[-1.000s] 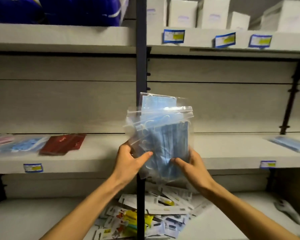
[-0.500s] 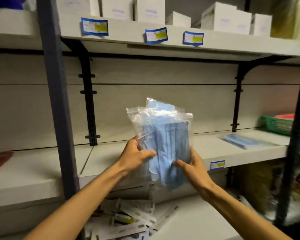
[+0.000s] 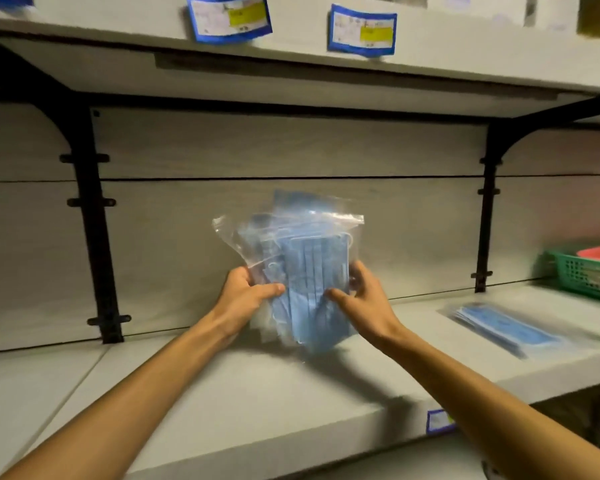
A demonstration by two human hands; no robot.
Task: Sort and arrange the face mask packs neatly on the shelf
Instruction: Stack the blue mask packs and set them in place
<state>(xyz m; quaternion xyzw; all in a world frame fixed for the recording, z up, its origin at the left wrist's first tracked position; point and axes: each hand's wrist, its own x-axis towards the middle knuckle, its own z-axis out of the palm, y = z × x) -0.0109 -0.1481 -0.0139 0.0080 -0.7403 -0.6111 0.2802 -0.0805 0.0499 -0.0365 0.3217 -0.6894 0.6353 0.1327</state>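
Note:
A bundle of clear zip bags with blue face masks point(image 3: 305, 271) stands upright over the grey shelf point(image 3: 257, 393), its lower edge close to the shelf board. My left hand point(image 3: 246, 292) grips its left side, thumb across the front. My right hand point(image 3: 360, 299) grips its right side, thumb on the front too. Another flat pack of blue masks point(image 3: 503, 327) lies on the same shelf to the right, apart from my hands.
A green basket point(image 3: 582, 275) with red packs stands at the far right of the shelf. Black brackets point(image 3: 97, 237) flank the bay on both sides. The upper shelf point(image 3: 326, 60) overhangs with blue price labels point(image 3: 229, 15).
The view has swung right and closer to the shelf bay. Both hands have carried the mask bundle forward and down toward the shelf board, keeping the same grip.

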